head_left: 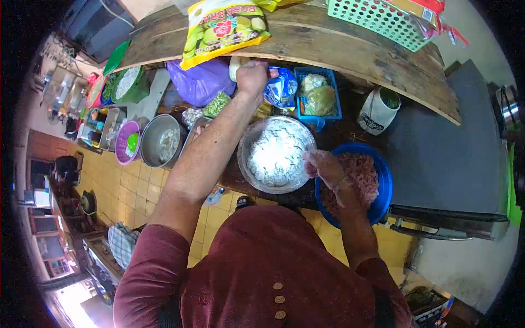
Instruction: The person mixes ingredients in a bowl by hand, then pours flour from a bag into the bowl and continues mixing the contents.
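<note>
My left hand [252,79] reaches far forward under the wooden shelf's edge, fingers closed; what they hold, if anything, is hidden. Beside it are a pale bottle-like object [234,69] and a blue-and-white packet [282,90]. My right hand [326,167], dusted white, hovers between a metal bowl of white flour-like powder [278,153] and a blue basin [385,186]. Its fingers are curled together, and I cannot see anything between them. Pinkish ground meat [362,172] fills much of the basin, partly covered by my right wrist.
Above the work surface runs a wooden shelf [311,38] with a yellow Rose Brand bag [224,30] and a green basket [377,22]. A purple bag [201,82], grey pot [149,143], blue basket [319,98] and white container [378,112] stand around. A dark fridge [448,147] lies right.
</note>
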### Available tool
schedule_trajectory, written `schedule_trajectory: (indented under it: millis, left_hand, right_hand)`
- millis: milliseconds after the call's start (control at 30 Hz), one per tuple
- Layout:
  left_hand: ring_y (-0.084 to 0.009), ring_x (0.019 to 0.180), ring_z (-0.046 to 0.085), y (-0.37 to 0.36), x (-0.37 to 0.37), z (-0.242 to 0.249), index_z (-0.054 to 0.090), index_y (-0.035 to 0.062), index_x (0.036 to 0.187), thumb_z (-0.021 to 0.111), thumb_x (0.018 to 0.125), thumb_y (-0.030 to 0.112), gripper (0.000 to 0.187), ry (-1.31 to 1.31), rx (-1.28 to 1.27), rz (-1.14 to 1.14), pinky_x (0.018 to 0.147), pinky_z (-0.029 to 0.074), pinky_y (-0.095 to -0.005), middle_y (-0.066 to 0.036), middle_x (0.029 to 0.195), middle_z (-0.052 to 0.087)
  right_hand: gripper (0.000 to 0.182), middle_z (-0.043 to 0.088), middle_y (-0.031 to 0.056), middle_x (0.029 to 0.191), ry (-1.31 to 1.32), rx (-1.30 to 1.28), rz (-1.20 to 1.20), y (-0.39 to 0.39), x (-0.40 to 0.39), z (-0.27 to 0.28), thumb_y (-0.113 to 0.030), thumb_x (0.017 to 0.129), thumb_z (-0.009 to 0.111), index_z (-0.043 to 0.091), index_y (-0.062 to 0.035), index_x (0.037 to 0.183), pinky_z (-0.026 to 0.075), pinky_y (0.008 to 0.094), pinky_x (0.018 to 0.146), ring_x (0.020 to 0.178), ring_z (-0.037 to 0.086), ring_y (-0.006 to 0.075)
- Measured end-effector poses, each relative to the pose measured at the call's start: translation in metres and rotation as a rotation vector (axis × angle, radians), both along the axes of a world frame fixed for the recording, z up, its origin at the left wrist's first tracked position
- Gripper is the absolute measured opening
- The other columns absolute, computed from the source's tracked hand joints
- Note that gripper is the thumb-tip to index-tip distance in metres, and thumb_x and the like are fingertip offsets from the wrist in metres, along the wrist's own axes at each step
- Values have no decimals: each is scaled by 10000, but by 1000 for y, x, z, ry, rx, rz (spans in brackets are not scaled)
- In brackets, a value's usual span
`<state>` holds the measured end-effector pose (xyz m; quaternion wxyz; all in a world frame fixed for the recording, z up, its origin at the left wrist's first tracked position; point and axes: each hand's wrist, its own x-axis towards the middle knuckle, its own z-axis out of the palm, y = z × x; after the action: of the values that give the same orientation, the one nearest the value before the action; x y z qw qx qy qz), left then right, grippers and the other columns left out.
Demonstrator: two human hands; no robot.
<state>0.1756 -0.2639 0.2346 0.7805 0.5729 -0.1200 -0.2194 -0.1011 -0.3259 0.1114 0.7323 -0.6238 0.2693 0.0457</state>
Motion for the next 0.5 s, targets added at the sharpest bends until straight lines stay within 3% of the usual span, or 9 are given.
schedule_trajectory:
  millis: [267,333,400,467,500]
  left_hand:
    - [-217,657,641,-18,18,-30,539,-33,1079,468,960,27,152,340,-44,155,573,581,-319,-142,864,622]
    - [-208,655,641,-24,24,-39,547,-14,1095,472,973,57,160,415,-48,172,528,545,-323,-121,819,625]
    - [-202,647,639,-24,39,-61,550,2,1109,457,989,91,176,361,-7,92,524,536,-322,-113,814,630]
    - [-203,697,649,-11,44,-69,531,23,1151,434,1004,125,204,395,301,-76,527,528,-321,-120,849,645]
    - [-212,790,664,-3,56,-84,423,70,1350,421,1018,152,342,417,263,-228,573,557,-334,-139,973,663]
  right_hand:
    - [333,594,6,719,-50,-39,-33,14,-1,9,-352,968,556,660,-38,925,463,266,585,611,528,97]
    - [313,570,-4,674,-32,-232,41,14,5,10,-309,956,566,661,-26,862,456,274,580,607,527,100]
    - [297,587,9,659,-82,-351,42,21,11,2,-296,939,580,667,-27,846,462,308,578,596,547,132]
    - [281,604,21,643,-138,-475,44,27,25,-17,-283,921,593,672,-28,830,469,342,575,584,568,164]
    - [256,654,77,747,-135,-754,184,29,37,-34,-295,896,621,683,-49,927,489,387,660,676,616,220]
